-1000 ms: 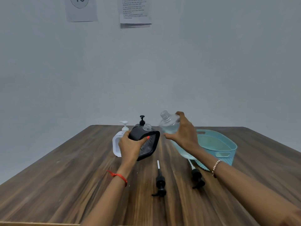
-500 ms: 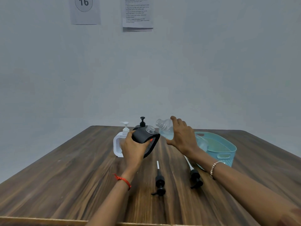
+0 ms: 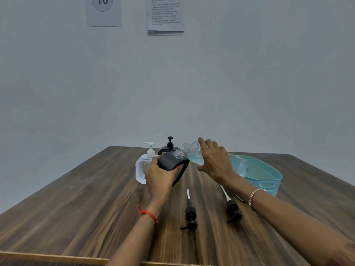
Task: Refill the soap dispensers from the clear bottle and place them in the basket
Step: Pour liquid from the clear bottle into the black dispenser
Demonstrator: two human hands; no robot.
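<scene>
Tabletop [image 3: 76,217], dark wood grain.
- Two black pump heads with dip tubes, lying flat: near pump head [image 3: 190,214] at centre, second pump head [image 3: 232,208] to its right.
- Left hand [image 3: 159,177]: gripping the open black dispenser [image 3: 171,161], tilted, with its neck bare.
- Right hand [image 3: 215,162]: holding the clear bottle [image 3: 192,150], tipped leftward, its mouth just above the dispenser's neck.
- Basket [image 3: 269,175], teal, on the right.
- White dispenser [image 3: 143,167] and capped black dispenser [image 3: 170,145], upright behind.
- Wall: numbered sheet [image 3: 103,10] and printed sheet [image 3: 165,14].
</scene>
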